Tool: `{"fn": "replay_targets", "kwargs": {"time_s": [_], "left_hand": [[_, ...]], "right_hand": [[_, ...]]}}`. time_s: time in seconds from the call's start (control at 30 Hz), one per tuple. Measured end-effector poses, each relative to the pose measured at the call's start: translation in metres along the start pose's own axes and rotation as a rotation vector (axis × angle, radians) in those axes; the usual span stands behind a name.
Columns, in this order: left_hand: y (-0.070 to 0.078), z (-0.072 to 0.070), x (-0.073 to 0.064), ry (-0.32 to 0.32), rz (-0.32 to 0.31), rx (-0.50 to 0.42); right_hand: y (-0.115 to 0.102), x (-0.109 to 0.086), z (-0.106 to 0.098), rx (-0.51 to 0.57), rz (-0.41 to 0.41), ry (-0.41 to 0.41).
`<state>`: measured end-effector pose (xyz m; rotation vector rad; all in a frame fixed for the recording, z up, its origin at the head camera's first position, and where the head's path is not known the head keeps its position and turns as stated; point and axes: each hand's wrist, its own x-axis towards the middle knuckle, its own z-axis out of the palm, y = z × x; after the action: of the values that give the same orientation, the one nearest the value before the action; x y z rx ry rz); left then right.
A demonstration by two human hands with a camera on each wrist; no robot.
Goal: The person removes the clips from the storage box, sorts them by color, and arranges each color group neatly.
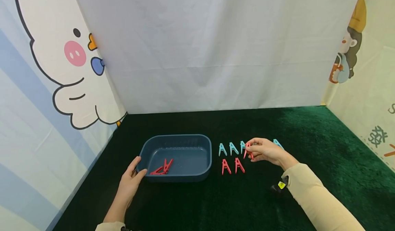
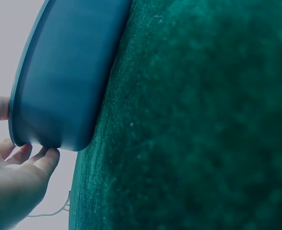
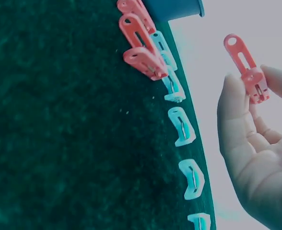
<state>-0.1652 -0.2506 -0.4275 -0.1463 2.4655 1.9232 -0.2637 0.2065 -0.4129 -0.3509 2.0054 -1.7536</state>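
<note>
My left hand (image 1: 128, 183) holds the near left corner of a blue plastic basin (image 1: 177, 178), with thumb and fingertips against its rim and wall in the left wrist view. Inside the basin lie red clothespins (image 1: 166, 166). Between thumb and fingers, my right hand (image 1: 268, 152) pinches a red clothespin (image 3: 246, 67), raised over the cloth. Two more red clothespins (image 1: 239, 165) stand on the cloth just left of this hand. Behind them runs a row of light blue clothespins (image 1: 233, 148), partly hidden by the right hand in the head view.
Dark green cloth (image 1: 197, 207) covers the table. A white curtain (image 1: 200, 52) hangs along the back, with printed panels at left (image 1: 27, 148) and right (image 1: 364, 104). A small black and yellow object (image 1: 281, 185) shows near the right cuff.
</note>
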Motion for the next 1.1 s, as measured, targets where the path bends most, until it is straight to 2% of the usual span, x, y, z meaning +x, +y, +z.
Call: {"fn": "replay_targets", "kwargs": {"time_s": [0.2, 0.7, 1.1], "left_hand": [[-0.001, 0.0, 0.001, 0.001, 0.004, 0.008], [-0.001, 0.0, 0.0, 0.009, 0.007, 0.015], [-0.002, 0.0, 0.001, 0.014, 0.006, 0.012]], "right_hand": [[0.005, -0.002, -0.001, -0.083, 0.021, 0.031], [0.012, -0.004, 0.001, -0.271, 0.019, 0.004], [0.013, -0.001, 0.007, -0.38, 0.068, 0.031]]}}
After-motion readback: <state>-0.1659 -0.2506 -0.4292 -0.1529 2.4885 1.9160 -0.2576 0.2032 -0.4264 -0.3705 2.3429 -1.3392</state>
